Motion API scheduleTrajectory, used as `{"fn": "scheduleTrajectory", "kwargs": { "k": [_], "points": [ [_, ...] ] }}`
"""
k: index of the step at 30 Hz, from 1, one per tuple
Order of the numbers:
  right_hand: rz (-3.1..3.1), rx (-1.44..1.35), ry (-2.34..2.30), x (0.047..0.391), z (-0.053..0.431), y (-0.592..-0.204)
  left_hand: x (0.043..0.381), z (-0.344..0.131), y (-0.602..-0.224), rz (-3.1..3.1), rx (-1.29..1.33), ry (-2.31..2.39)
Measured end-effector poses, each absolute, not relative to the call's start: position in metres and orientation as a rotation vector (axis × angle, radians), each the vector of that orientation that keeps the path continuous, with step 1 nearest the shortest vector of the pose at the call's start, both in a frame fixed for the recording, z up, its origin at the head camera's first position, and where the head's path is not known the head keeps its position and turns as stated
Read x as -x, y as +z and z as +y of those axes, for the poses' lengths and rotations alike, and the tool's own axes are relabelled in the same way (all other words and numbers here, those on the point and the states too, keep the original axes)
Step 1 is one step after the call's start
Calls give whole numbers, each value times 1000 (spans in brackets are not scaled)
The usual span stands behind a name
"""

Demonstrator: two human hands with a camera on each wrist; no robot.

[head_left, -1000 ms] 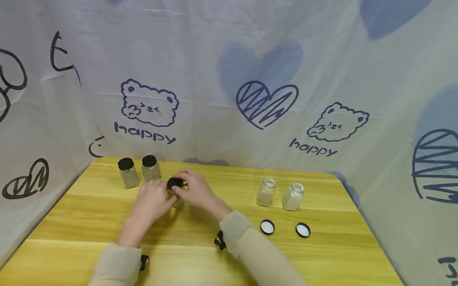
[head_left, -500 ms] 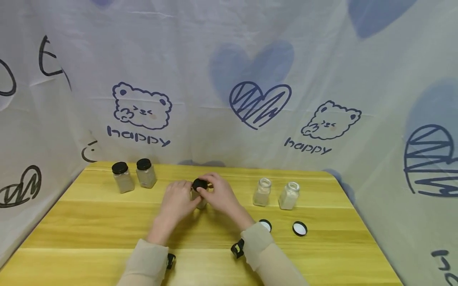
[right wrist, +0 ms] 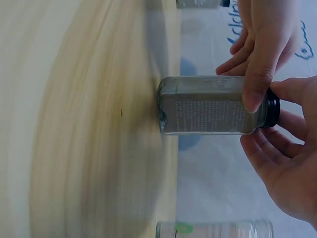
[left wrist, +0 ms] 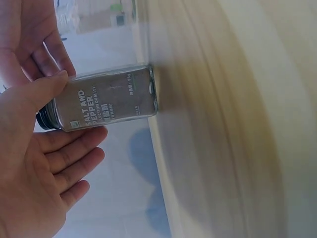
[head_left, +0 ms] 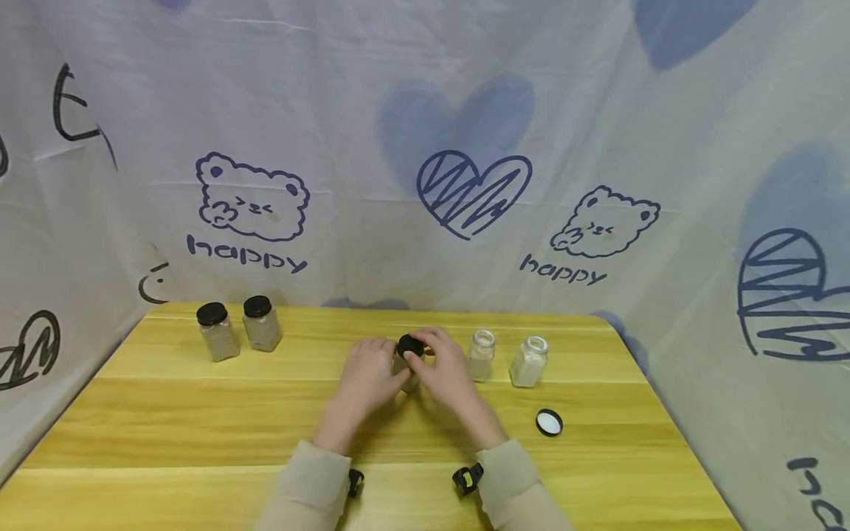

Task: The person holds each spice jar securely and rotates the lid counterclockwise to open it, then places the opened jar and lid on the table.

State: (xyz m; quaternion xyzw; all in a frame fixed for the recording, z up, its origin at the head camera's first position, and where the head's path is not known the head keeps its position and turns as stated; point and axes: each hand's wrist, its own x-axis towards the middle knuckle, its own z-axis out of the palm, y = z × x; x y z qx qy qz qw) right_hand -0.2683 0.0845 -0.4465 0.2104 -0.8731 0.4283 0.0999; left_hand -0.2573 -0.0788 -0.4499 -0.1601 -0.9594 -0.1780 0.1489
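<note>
A glass seasoning jar (left wrist: pixel 106 96) of brownish powder, labelled "SALT AND PEPPER", stands upright near the middle of the table, its base right at the wood. My left hand (head_left: pixel 367 372) grips the jar's body between thumb and fingers. On its black lid (right wrist: pixel 272 109), my right hand (head_left: pixel 446 369) has its thumb and fingertips closed round the edge. To the right are two lidless jars, a beige one (head_left: pixel 482 356) and a paler one (head_left: pixel 529 362). A loose black lid (head_left: pixel 549 422), white inside, lies in front of them.
Two more black-capped jars, one (head_left: pixel 218 332) at the far left and another (head_left: pixel 262 324) beside it, stand near the back of the wooden table (head_left: pixel 166 413). A printed white cloth (head_left: pixel 372 110) hangs behind and along both sides.
Both hands have moved right together with the capped jar, away from the two jars at left. My right forearm now hides one loose lid. The head view has shifted slightly right.
</note>
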Motion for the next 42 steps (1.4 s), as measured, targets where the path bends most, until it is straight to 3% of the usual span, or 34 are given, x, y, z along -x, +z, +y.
{"fn": "scheduleTrajectory", "kwargs": {
  "k": [29, 42],
  "points": [
    [-2672, -670, 1062, 263, 117, -439, 264, -50, -453, -2782, 523, -638],
    [-2501, -488, 1135, 264, 110, -444, 265, -48, -456, -2762, 514, -665]
  ]
}}
